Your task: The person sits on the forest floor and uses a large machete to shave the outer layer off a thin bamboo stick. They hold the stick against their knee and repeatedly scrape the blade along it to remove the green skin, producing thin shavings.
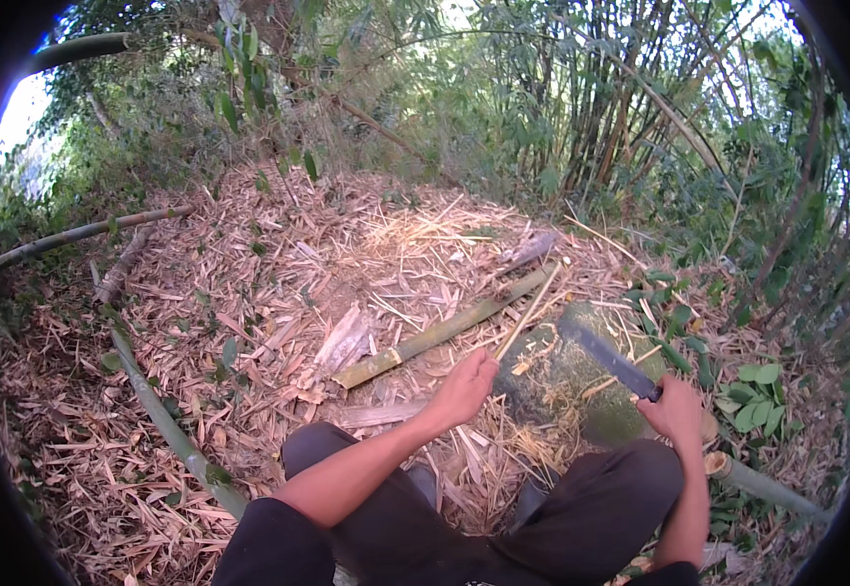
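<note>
My left hand (pixel 466 384) grips the near end of a thin pale bamboo strip (pixel 532 308) that slants up and away to the right. My right hand (pixel 677 408) is closed on the dark handle of a machete (pixel 605 355), whose blade points up and to the left, a short way right of the strip. Under both lies a mossy rock (pixel 566 376). A thicker green bamboo pole (pixel 444 330) lies on the ground just beyond my left hand. My knees in dark trousers (pixel 581 518) fill the lower middle.
Dry bamboo leaves and sheaths (pixel 278 254) cover the ground. A long green stalk (pixel 166 415) runs down the left, another stalk (pixel 73 234) arches at far left, and a cut stalk end (pixel 752 479) lies by my right knee. A dense bamboo clump (pixel 620 107) stands behind.
</note>
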Available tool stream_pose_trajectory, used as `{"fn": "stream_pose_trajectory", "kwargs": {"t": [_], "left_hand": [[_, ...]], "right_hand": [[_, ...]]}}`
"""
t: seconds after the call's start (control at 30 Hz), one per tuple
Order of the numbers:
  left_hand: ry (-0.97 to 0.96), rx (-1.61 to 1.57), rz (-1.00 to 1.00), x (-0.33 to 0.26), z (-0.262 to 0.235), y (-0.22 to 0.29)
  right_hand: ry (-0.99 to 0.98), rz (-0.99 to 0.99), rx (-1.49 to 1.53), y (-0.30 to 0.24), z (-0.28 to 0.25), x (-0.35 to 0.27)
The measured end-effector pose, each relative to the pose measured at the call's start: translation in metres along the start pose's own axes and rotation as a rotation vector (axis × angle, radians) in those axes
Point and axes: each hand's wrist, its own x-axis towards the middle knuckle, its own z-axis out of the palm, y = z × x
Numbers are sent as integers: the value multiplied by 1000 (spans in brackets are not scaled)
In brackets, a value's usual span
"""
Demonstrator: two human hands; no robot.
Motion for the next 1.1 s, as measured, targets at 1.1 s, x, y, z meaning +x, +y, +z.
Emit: {"fn": "stream_pose_trajectory", "kwargs": {"t": [1.1], "left_hand": [[-196, -579, -122, -3, 17, 22]], "right_hand": [[574, -430, 507, -99, 73, -7]]}}
